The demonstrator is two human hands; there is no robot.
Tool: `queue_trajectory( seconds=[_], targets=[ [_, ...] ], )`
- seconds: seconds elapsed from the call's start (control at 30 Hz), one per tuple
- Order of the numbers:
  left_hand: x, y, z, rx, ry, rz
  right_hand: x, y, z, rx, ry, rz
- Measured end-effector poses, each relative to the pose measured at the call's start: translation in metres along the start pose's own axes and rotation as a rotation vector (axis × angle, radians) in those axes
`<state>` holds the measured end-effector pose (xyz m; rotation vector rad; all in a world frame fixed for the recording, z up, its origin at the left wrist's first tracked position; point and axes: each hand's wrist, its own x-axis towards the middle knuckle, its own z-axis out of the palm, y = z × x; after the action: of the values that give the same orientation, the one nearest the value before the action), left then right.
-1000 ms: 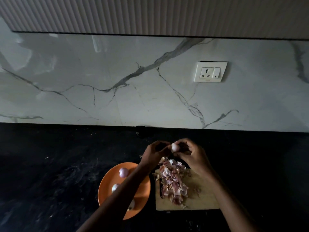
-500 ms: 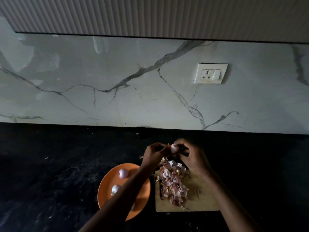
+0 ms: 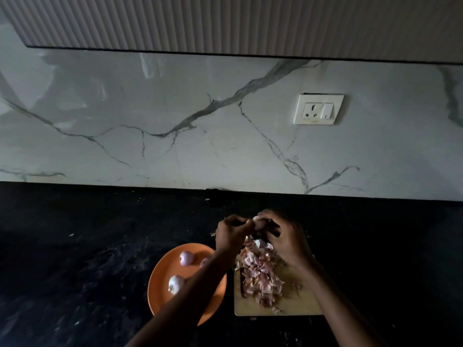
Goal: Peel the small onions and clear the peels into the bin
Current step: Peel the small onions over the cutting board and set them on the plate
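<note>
Both hands met above the peel pile (image 3: 259, 274), left hand (image 3: 231, 234) and right hand (image 3: 285, 240) with curled fingers pinching one small onion (image 3: 256, 219).

- Our left hand (image 3: 231, 235) and right hand (image 3: 288, 242) are bare, with no rings or gloves on the fingers that we can see.
- Behind the fingers, both wrists and forearms are uncovered, sleeveless to the frame edge.

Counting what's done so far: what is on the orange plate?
Three small onions show on the orange plate; one is partly hidden by the left forearm, which also covers the plate's right side, so more may lie there.
</note>
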<state>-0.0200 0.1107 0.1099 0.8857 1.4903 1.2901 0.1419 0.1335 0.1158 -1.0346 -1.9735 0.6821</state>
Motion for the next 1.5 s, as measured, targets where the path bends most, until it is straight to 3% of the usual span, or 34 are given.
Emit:
queue_trajectory(
  seconds=[0.2,0.33,0.57,0.83,1.1,1.33,1.5],
  targets=[
    [-0.005,0.004,0.006,-0.135,-0.021,-0.029,-0.001,-0.004,-0.002,0.148,0.102,0.142],
    [0.005,0.004,0.005,0.239,-0.038,0.066,0.0,-0.008,-0.006,0.263,0.158,0.226],
    [0.005,0.004,-0.008,0.634,-0.135,0.283,-0.004,0.004,-0.013,0.417,0.187,0.311],
    [0.004,0.005,-0.011,0.71,-0.23,0.396,-0.003,-0.004,-0.019,0.661,0.143,0.403],
    [0.004,-0.001,-0.013,0.783,-0.303,0.31,-0.001,0.007,-0.026,0.981,0.068,0.531],
    [0.006,-0.007,-0.017,0.971,-0.315,0.317,0.002,0.002,-0.031,1.028,0.073,0.551],
    [0.007,-0.009,-0.017,0.914,-0.399,0.372,0.002,0.0,-0.03,1.02,0.055,0.538]
  ],
)
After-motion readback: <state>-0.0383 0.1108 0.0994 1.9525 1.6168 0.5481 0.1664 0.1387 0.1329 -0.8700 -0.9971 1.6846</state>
